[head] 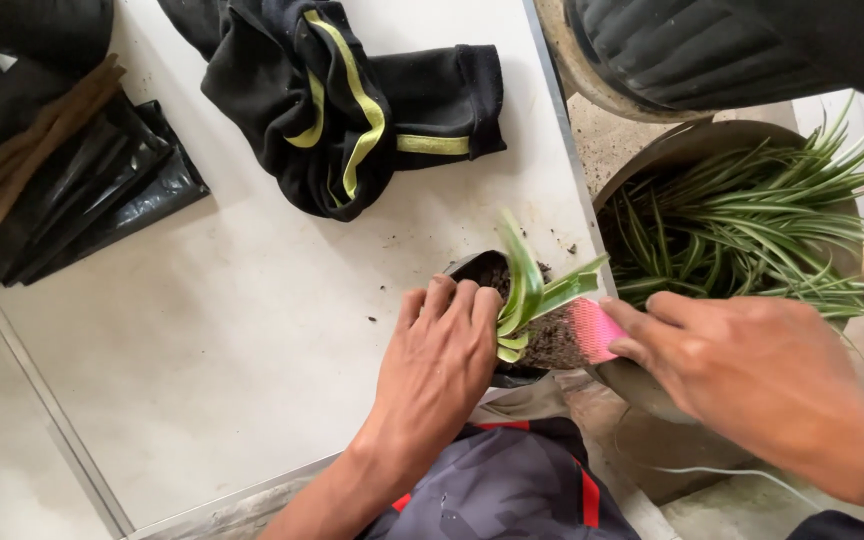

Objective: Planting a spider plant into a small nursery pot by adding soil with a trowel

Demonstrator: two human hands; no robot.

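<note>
Head view: small black pot [472, 268] at worktop [252, 330] edge, filled with dark soil [552, 345], holding a young green-and-yellow plant [527, 290].
Left hand [442, 365]: laid over pot rim, fingers [452, 300] curled against plant base, pressing rather than clenched.
Right hand [752, 375]: fingers [632, 335] pinched on a pink scoop [592, 328], its tip touching soil just right of the stem.
Pot position: directly under left fingers, between both hands, partly overhanging the worktop's metal edge.
Risk: likely tipping off the edge if pressed too hard on the near side; leaves could snap under the left fingers; soil could spill, as crumbs already scattered beyond the pot suggest.
Beyond right fingers: large round planter [652, 390] full of thin striped leaves [752, 225], crowding the scoop's path.
Beyond left fingers: black garment with yellow stripes [352, 110], well apart.
Far left: black plastic bags [82, 190] with brown sticks [32, 150] on top.
Top right: dark ribbed container [732, 50], partly out of frame.
</note>
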